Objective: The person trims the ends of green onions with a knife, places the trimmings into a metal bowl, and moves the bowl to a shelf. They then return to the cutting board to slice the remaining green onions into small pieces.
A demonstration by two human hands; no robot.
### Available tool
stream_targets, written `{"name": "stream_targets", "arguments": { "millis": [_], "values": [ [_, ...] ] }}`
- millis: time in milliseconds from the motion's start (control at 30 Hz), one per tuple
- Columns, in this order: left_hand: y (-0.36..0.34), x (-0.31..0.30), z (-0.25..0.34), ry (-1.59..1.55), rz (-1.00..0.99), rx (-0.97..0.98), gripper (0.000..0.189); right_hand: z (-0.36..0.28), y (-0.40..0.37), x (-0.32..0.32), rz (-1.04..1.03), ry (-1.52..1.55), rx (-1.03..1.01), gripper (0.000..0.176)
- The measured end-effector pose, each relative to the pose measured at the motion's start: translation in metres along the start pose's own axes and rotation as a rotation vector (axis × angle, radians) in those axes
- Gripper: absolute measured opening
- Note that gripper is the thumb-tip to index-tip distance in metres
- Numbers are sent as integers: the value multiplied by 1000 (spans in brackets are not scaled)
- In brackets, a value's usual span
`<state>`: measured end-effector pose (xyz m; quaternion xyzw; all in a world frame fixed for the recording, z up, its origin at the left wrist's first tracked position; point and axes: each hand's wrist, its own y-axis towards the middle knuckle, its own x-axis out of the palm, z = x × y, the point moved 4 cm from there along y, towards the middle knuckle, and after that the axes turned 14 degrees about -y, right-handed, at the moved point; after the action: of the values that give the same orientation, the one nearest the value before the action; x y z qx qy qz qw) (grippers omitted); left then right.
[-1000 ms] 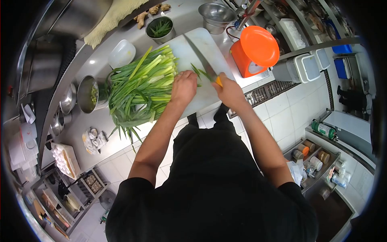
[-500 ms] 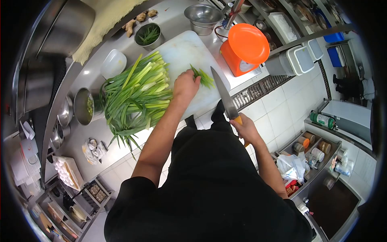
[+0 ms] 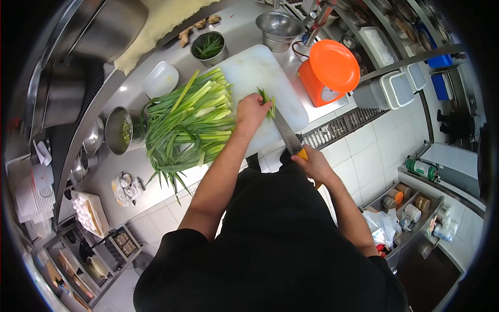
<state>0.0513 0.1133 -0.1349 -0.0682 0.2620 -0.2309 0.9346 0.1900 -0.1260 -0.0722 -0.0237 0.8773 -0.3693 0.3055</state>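
On the white cutting board [image 3: 255, 63], my left hand [image 3: 251, 112] pinches a small bunch of cut green leaves [image 3: 267, 100] under its fingertips. My right hand [image 3: 315, 165] is closed round the yellow handle of a large kitchen knife [image 3: 285, 130]. Its blade reaches up over the board's near edge, with the tip end right beside the leaves and my left fingers. A big heap of green onions [image 3: 195, 117], white ends to the right, covers the board's left side and hangs past the counter's edge.
Behind the board stand a steel pot of cut greens [image 3: 208, 48] and a steel bowl [image 3: 279, 25]. An orange scale [image 3: 335, 65] is to the right. Left of the onions are a white dish [image 3: 161, 79], a steel pot [image 3: 118, 132] and a crumpled cloth [image 3: 126, 188].
The knife blade has swung left, from beside the leaves to right against them. My left hand keeps its grip on the bunch. The whole view has shifted slightly.
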Motion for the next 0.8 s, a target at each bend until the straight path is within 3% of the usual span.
{"name": "stream_targets", "arguments": {
  "millis": [267, 400, 500, 600, 700, 800],
  "values": [
    [24, -52, 11, -207, 130, 80, 40, -43, 22, -22, 36, 21, -171, 40],
    [53, -122, 54, -262, 170, 103, 37, -102, 44, -53, 261, -256, -362, 41],
    [83, -170, 84, -326, 153, 128, 40, -156, 68, -75, 300, -341, -394, 40],
    [133, -196, 64, -334, 150, 24, 46, -190, 109, -88, 491, -517, -484, 38],
    [135, -208, 50, 127, 328, 148, 47, -202, 131, -90, 510, -537, -392, 37],
    [105, -203, 34, 38, 383, 187, 44, -187, 132, -85, 521, -539, -392, 36]
  ]
}}
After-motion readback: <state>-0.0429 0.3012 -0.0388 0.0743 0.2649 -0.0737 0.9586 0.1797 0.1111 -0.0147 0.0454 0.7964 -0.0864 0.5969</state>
